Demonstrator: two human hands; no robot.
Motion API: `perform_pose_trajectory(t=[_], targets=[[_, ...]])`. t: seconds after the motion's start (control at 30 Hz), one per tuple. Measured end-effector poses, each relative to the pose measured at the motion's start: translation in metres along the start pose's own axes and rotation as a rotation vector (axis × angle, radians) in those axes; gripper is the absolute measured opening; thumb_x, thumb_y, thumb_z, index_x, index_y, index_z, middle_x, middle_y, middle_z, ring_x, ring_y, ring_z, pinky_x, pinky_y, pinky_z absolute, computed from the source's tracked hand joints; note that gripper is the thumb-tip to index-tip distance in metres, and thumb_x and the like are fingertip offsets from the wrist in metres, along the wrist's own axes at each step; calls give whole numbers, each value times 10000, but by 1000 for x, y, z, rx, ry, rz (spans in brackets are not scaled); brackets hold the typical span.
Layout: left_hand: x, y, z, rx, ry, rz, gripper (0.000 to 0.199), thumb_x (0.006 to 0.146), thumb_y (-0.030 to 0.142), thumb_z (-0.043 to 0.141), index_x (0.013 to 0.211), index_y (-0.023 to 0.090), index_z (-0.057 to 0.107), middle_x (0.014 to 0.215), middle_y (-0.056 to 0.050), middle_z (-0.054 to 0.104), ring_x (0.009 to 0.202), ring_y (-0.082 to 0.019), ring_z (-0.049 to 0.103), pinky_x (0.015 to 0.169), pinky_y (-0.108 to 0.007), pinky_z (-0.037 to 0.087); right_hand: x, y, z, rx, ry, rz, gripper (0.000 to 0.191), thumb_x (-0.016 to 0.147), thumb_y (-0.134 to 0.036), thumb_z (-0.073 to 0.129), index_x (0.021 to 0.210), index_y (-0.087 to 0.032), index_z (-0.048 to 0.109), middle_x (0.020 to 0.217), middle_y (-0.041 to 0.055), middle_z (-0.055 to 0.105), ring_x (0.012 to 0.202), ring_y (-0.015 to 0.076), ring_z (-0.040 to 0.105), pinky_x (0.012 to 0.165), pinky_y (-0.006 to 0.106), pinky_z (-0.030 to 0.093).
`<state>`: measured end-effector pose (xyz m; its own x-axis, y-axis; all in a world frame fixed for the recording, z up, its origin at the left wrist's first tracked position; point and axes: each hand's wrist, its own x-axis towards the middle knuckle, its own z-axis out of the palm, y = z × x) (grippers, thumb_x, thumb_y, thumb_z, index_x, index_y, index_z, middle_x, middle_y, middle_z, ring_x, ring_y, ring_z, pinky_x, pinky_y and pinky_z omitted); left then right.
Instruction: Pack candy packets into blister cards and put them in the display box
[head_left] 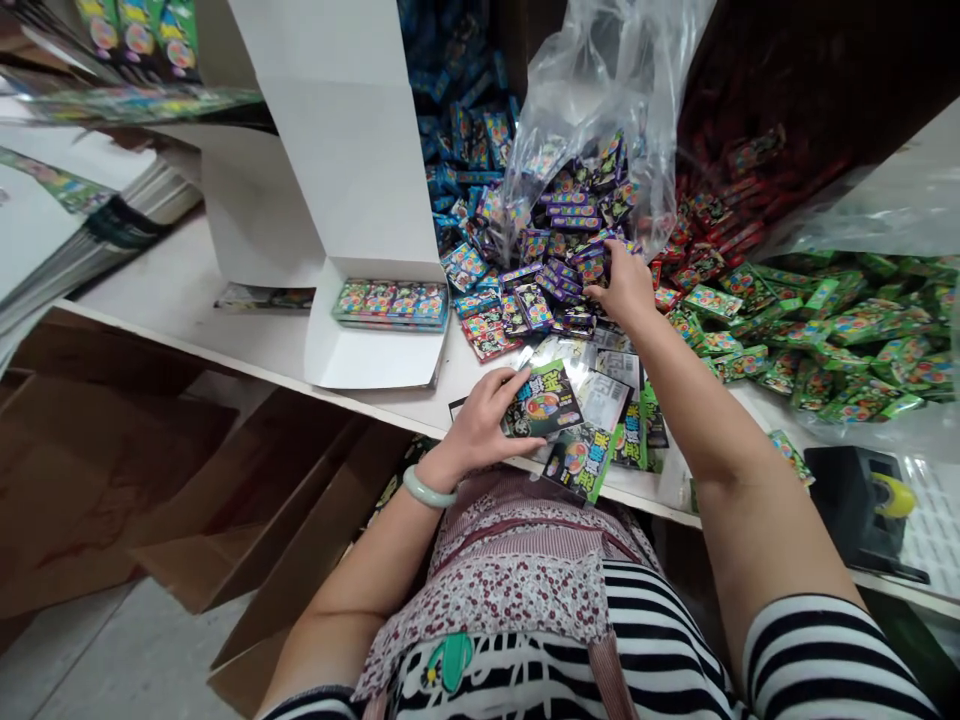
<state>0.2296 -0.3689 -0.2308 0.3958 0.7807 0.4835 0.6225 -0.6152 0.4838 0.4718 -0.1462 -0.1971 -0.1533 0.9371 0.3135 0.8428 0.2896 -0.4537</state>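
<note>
One left hand (487, 415), one right hand (631, 288), one bangle (429, 490) and one tape dispenser (840, 500) are present. Small cartons form four piles, one blue pile (466, 268), one purple pile (574, 222), one red pile (709, 215), one green pile (862, 325); individual cartons overlap beyond counting. Printed packets (546, 402) number at least two.

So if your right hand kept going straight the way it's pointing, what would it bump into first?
Probably the small purple candy boxes heaped right at the fingertips of the right hand, though I can't judge the depth exactly.

The right hand (630, 288) is stretched farther forward, fingers (617, 254) bent; the left hand (484, 422) is held nearer, thumb (529, 445) parted.
</note>
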Motion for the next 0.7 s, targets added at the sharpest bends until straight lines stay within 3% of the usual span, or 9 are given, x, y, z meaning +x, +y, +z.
perform_pose_trajectory(t=[0.1, 0.17, 0.27, 0.4, 0.5, 0.6, 0.7], targets=[[-2, -5, -3, 6, 18, 0, 1004, 754, 626, 745, 1555, 232, 285, 1302, -157, 485, 1204, -316, 534, 1011, -506, 519, -1, 7, 0, 102, 52, -15, 457, 840, -374, 651, 1250, -189, 571, 1160, 147, 672, 1103, 350, 616, 976, 573, 482], [-3, -10, -5, 22, 34, -11, 1000, 756, 633, 739, 1552, 227, 289, 1307, -161, 482, 1213, -321, 531, 1023, -515, 512, -16, 9, -11, 260, 73, -50, 494, 888, -432, 575, 1330, -222, 508, 1123, 113, 676, 1031, 303, 649, 916, 542, 532], [-2, -15, -6, 71, 63, -36, 1003, 759, 656, 721, 1553, 225, 285, 1312, -164, 479, 1225, -331, 522, 1037, -528, 502, -61, 0, -37, 515, -7, -112, 618, 913, -497, 538, 1463, -291, 342, 1132, 81, 669, 1001, 267, 671, 843, 490, 573], [6, -11, -1, 122, 72, 15, 1009, 769, 663, 706, 1562, 222, 264, 1330, -168, 474, 1243, -335, 509, 1045, -521, 495, -128, -23, -62, 705, -154, -48, 564, 884, -501, 619, 1386, -328, 430, 1123, 67, 657, 948, 243, 680, 804, 436, 593], [12, -3, 4, 109, 53, 56, 1004, 781, 651, 701, 1565, 206, 259, 1334, -174, 475, 1253, -333, 507, 1055, -514, 489, -155, -30, -63, 760, -115, 35, 527, 839, -499, 688, 1289, -313, 487, 1014, 48, 641, 850, 215, 668, 749, 398, 595], [12, 0, 4, 103, 37, 56, 999, 780, 659, 697, 1562, 210, 267, 1335, -173, 479, 1250, -333, 511, 1056, -519, 487, -161, -25, -63, 794, -79, 55, 480, 835, -488, 683, 1233, -304, 488, 982, 34, 631, 845, 203, 658, 740, 369, 584], [8, -4, 0, 132, 35, 40, 1006, 767, 670, 703, 1561, 233, 267, 1346, -169, 474, 1244, -337, 512, 1044, -528, 491, -159, -20, -71, 592, -98, 43, 434, 890, -421, 591, 1291, -288, 490, 1008, 50, 624, 866, 212, 647, 746, 373, 565]])
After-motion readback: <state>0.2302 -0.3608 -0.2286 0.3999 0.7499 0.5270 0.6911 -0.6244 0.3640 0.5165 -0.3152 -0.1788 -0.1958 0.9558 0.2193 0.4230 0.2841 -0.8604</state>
